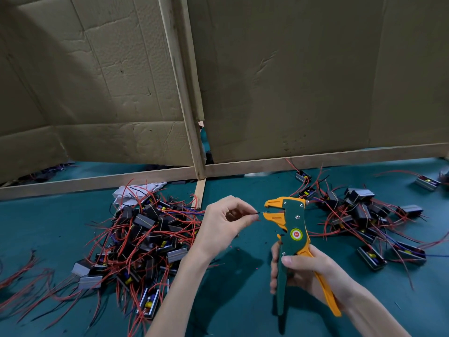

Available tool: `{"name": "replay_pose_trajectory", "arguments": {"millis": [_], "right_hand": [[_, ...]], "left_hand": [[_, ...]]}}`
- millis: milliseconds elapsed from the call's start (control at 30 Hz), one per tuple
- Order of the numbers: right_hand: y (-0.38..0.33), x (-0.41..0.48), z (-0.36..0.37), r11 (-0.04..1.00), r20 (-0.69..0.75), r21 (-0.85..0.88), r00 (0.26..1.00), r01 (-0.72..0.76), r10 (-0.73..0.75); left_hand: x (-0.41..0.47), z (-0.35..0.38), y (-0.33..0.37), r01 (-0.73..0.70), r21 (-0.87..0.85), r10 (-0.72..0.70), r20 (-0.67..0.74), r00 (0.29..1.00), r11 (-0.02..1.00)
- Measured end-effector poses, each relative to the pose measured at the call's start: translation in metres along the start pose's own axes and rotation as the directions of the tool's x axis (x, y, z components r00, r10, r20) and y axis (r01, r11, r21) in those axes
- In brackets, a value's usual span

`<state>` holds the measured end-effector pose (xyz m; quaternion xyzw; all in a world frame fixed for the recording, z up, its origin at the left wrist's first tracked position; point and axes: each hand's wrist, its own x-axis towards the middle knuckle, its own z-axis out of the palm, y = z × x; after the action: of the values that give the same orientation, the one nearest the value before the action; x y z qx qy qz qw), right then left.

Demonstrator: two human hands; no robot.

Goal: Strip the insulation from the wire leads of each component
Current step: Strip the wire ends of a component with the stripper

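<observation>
Over a green table point(48, 227), the left hand point(222, 222) pinches a dark wire point(258, 213) into the stripper point(292, 227) the right hand point(311, 271) grips (jaws parted); a shallow feed risks a missed strip

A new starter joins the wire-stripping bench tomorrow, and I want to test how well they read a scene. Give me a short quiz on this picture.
1. True or false: the right hand holds the wire stripper by its handles.
2. What does the left hand pinch? A) a dark wire B) a red wire C) a screwdriver
3. Fill in: the wire's end sits between the stripper's orange ____.

Key: 1 true; 2 A; 3 jaws.
</observation>
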<state>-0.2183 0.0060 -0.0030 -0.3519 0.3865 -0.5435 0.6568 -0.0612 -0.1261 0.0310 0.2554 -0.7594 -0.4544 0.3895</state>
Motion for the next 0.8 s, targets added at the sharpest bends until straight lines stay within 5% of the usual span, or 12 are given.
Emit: {"name": "replay_pose_trajectory", "arguments": {"millis": [367, 700, 800], "right_hand": [[0.002, -0.001, 0.0, 0.998, -0.01, -0.057, 1.0, -0.025, 0.025], [0.02, 0.004, 0.018, 0.983, -0.319, -0.182, 0.947, -0.036, -0.024], [0.021, 0.005, 0.018, 0.999, -0.257, -0.054, 0.966, 0.007, -0.021]], "left_hand": [[0.002, -0.001, -0.005, -0.026, 0.079, 0.023, 0.041, 0.999, 0.997], [0.003, -0.004, -0.008, 0.053, 0.079, -0.056, 0.037, 0.998, 0.995], [0.002, 0.0, -0.014, 0.125, 0.081, -0.13, 0.059, 0.99, 0.989]]}}
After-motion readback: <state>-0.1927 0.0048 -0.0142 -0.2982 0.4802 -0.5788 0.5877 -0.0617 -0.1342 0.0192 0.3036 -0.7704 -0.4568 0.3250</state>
